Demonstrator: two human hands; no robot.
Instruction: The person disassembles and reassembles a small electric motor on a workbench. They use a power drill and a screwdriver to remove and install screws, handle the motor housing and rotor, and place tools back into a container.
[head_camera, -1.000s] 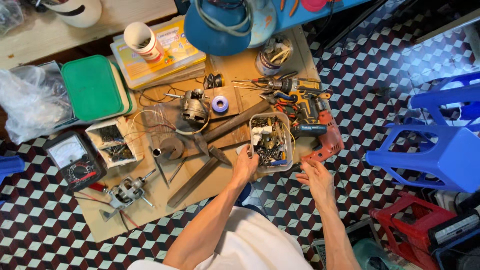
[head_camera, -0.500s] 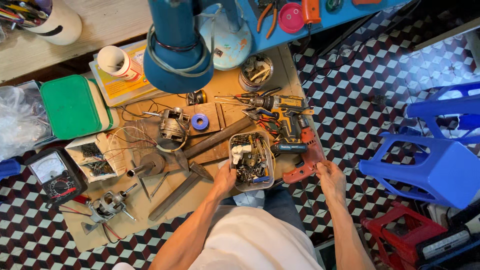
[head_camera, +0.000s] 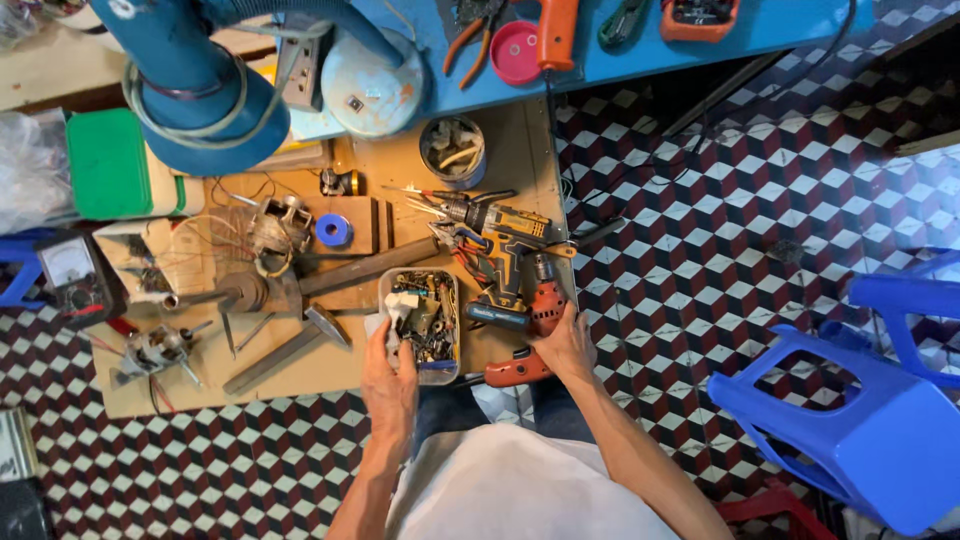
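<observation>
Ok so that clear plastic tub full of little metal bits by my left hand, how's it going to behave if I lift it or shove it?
The clear tub looks packed with screws and small hardware, so it is probably heavy for its size. Its thin walls may flex if the left hand lifts it by one edge. There is no lid on it, so tilting it would likely spill the pieces; pushed across the cardboard, it should slide rather than roll.

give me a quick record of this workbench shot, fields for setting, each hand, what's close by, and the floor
setting: low cardboard-covered work board seen from above
left hand: left hand fingers in a clear plastic parts tray of small hardware
right hand: right hand on a red power drill
close by: yellow-black cordless drill, blue tape roll, tin of bits, analogue meter, green lid
floor: checkered tile, blue plastic stool at right
</observation>
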